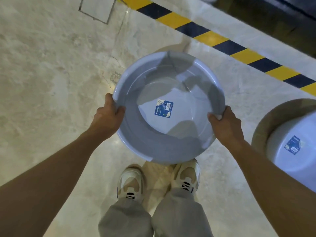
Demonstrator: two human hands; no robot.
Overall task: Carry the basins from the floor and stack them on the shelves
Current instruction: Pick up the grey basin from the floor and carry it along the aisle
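A round pale-blue plastic basin [193,93] with a blue label on its bottom hangs in front of me above the floor and my shoes. My left hand [107,115] grips its left rim, thumb inside. My right hand [224,124] grips the right rim the same way. A second basin [290,161] of the same kind, also labelled, sits on the floor at the right edge, partly cut off by the frame. No shelves are in view.
A yellow-and-black hazard stripe [218,40] runs diagonally across the pale stone floor [51,74] from top centre to right. Beyond it at the top right lies a dark base or ledge [273,14]. A square floor hatch [97,9] is at top left.
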